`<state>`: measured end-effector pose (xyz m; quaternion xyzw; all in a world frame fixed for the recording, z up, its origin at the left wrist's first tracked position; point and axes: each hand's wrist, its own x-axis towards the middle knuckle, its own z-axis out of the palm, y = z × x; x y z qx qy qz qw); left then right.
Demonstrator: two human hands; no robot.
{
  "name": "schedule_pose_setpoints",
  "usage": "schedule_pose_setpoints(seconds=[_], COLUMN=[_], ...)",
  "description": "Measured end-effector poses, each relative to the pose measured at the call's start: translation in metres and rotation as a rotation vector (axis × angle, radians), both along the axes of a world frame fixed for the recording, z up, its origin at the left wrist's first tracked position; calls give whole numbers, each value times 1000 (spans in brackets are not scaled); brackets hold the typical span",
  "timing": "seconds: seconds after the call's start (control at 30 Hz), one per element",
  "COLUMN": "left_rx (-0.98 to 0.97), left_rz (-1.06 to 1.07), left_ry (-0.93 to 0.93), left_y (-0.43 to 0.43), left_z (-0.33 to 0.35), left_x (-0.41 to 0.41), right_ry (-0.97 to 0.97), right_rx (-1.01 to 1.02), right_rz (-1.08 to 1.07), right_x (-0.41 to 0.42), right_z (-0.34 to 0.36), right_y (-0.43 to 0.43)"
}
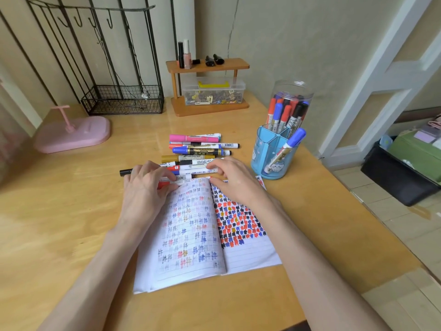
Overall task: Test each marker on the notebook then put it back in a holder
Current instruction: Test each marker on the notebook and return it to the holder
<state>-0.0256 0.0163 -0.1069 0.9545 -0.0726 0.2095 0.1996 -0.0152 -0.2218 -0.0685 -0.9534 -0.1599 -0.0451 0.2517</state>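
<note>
At the far left of the table (pixel 59 211), a pink stand (pixel 71 134) and a wire basket (pixel 123 100) sit well apart from the work; no risk noted there.

Just left of the notebook's far edge, a black-capped marker (pixel 126 172) pokes out from under the left hand (pixel 145 187); a sweep of that wrist could roll it off to the left.

Left hand: fingers and thumb closed round a red-capped marker (pixel 177 179) lying across the far edge of the left page of the notebook (pixel 191 235); the hold sits near the cap end, so a crooked tug may pop the cap and streak ink on page or fingers.

Notebook open; both pages thick with test marks; blank lines remain only at the near end of the right page, so a fresh mark among old ones would be hard to read.

Beyond it, the pile of loose markers (pixel 198 151) lies barrel against barrel; round barrels, likely to roll if nudged.

Right hand (pixel 235 180): fingertips on the nearest white barrels, thumb at the notebook's far edge; whether it pinches one, cannot tell; dragging here could scatter the pile and mix tested with untested.

Further right, the blue holder (pixel 274 158) stands near the table's right edge, a blue-capped marker (pixel 290 142) leaning out; the clear jar (pixel 292 91) beyond it is packed; a forearm catching either could tip it.
</note>
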Motion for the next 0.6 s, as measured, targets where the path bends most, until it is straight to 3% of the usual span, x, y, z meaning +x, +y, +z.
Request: schedule_pose_setpoints(seconds=[0.33,0.43,0.6], left_rx=[13,-3,-94], left_rz=[-3,-48,-167], left_ry=[11,-61,-116], left_y=[0,-1,-9], left_z=[1,3,12], left_x=[-2,-4,-9], right_ry=[-34,-43,65], right_rx=[-110,39,487], right_rz=[15,28,-34], right_x=[6,5,-12], right_z=[2,7,20], right_y=[3,-1,-21])
